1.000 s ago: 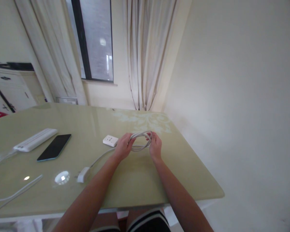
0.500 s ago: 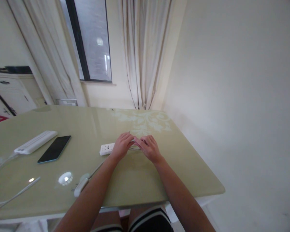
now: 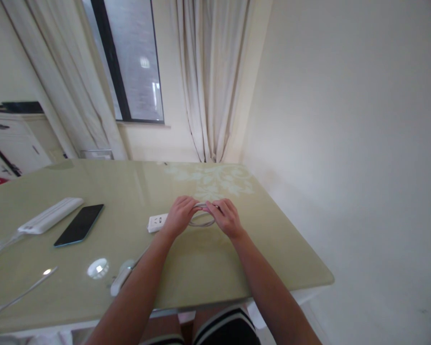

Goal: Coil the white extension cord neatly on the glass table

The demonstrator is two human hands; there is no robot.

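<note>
My left hand (image 3: 179,216) and my right hand (image 3: 225,216) are closed side by side on a coiled white cable (image 3: 202,221), low over the green glass table (image 3: 208,268). The coil's loops show between and under my fingers. A small white socket block (image 3: 155,223) lies just left of my left hand, touching the table. The cable's loose end runs back toward me past my left forearm to a white plug (image 3: 118,282) lying on the table.
A black phone (image 3: 79,231) and a long white power strip (image 3: 50,215) lie at the left. Another white cable (image 3: 17,296) crosses the near left corner. The wall stands close on the right; curtains (image 3: 211,81) and a window are behind the table.
The coil was held up open between my hands a second ago. My hands have since come together and pressed it flatter and lower. The socket block and the plug slid a little left.
</note>
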